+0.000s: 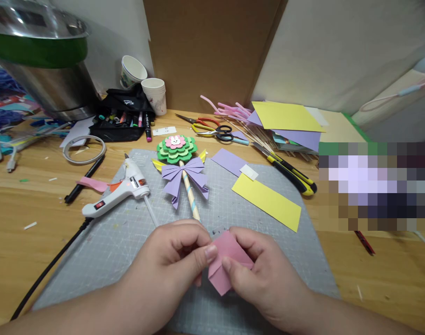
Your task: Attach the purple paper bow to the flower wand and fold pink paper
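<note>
A folded piece of pink paper [229, 251] is held up over the grey cutting mat [129, 265]. My left hand [184, 263] pinches its left edge between thumb and curled fingers. On the right side, my right hand [264, 267] grips the paper, thumb pressed on its front along a crease. Just beyond my hands lies a paper flower [176, 148] with green layers, a pink centre with a small rabbit face, a purple paper bow [184, 177] and a striped stick. A yellow paper strip [268, 200] and a purple paper strip [229, 162] lie to its right.
A white hot glue gun [120, 190] rests at the left, its black cord running toward me. A yellow-black utility knife [287, 172] lies at the right. Scissors [222, 132], a black marker pouch [123, 114], paper cups [154, 95] and stacked coloured paper [285, 116] stand behind.
</note>
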The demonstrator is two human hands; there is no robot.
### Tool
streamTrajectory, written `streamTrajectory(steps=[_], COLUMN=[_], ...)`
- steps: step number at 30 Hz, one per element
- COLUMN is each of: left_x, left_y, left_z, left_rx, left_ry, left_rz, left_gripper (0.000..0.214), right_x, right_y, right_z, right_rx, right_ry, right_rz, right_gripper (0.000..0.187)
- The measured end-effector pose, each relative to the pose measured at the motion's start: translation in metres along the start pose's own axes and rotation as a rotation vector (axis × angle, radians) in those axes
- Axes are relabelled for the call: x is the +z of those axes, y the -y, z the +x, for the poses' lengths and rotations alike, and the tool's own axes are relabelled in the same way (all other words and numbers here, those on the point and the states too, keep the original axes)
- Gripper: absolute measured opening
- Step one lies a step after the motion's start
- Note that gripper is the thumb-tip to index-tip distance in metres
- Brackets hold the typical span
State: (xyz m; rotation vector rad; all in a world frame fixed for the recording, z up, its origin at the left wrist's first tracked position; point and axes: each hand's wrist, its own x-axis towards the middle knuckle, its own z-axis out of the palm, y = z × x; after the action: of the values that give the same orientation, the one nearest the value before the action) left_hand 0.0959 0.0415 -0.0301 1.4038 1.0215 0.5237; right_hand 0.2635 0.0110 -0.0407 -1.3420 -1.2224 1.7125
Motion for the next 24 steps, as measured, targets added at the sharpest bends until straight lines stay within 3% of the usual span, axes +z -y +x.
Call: streamTrajectory(steps=[3, 7, 15, 20, 24], left_x=[-0.0002, 0.0006, 0.0016, 0.002, 0.0023], left_y=[0.0, -0.0007, -0.0003, -0.0033, -0.0049], left_z=[-0.0001, 0.0006, -0.0006, -0.0003, -0.0006], left_rx=[0.091, 0.109, 0.103, 0.127, 0.077], left_ry=[-0.021, -0.016, 0.059, 0.112, 0.078], left_rz=[0.156, 0.23, 0.244, 0.252, 0.242], left_gripper=[0.032, 0.031, 0.029, 0.033, 0.028], right_x=[-0.001, -0.0013, -0.0018, -0.0037, -0.0034], right_y=[0.0007, 0.0014, -0.0012, 0.001, 0.0011], right_z=[0.0009, 0.0038, 0.0013, 0.0026, 0.0037], right_rx=[0.016, 0.046, -0.039, -0.043, -0.063], right_ry=[0.045, 0.099, -0.017, 0.071, 0.077], right_rz=[0.022, 0.075, 0.088, 0.088, 0.089], right_gripper=[0.004, 0.001, 0.008, 0.005, 0.005])
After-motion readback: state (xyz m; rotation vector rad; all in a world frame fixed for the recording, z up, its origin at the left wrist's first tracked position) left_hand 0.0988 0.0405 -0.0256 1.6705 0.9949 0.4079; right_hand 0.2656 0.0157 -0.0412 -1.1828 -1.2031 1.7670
